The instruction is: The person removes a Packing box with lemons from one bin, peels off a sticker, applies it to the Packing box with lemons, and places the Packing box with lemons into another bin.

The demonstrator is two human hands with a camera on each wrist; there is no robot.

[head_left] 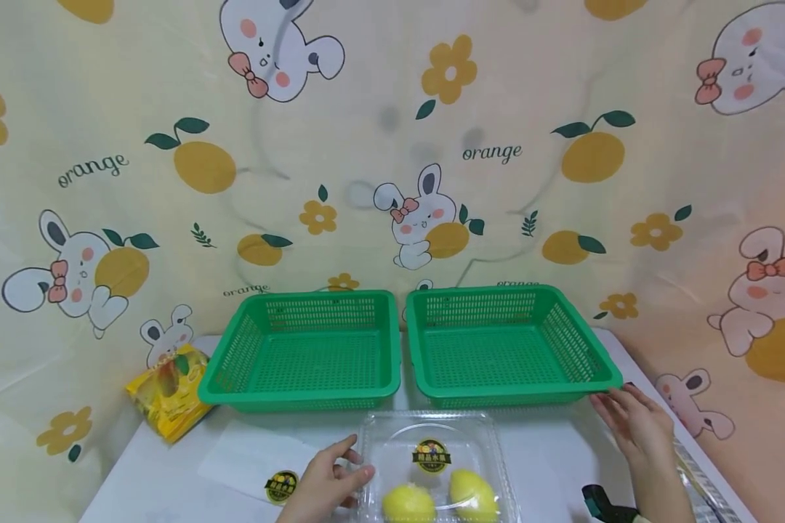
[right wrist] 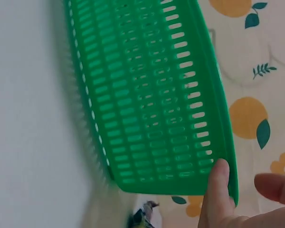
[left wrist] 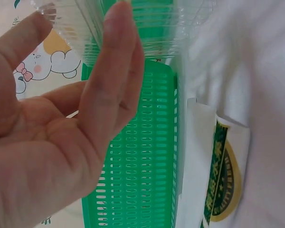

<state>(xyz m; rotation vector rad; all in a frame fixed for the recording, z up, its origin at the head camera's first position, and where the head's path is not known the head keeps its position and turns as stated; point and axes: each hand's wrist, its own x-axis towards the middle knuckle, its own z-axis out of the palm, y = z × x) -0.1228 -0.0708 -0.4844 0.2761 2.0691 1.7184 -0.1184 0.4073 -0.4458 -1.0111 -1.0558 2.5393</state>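
Observation:
A clear plastic fruit box (head_left: 454, 436) stands at the table's front, with two yellow fruits (head_left: 472, 495) showing through it and a round black-and-gold label on its lid. My left hand (head_left: 330, 479) is at the box's left side, fingers loosely bent; in the left wrist view its fingertips (left wrist: 118, 19) reach the ridged clear wall. At the front right corner of the right green basket (head_left: 497, 396) is my right hand (head_left: 637, 425). One fingertip (right wrist: 221, 166) touches the basket's wall under the rim, while another finger stands apart from it.
A second green basket (head_left: 301, 403) stands left of the first. Beside it lies a yellow printed packet (head_left: 170, 399). A white sheet or bag with a round label (head_left: 280, 487) lies front left. A dark object (head_left: 605, 505) sits near my right wrist. A patterned cloth hangs behind.

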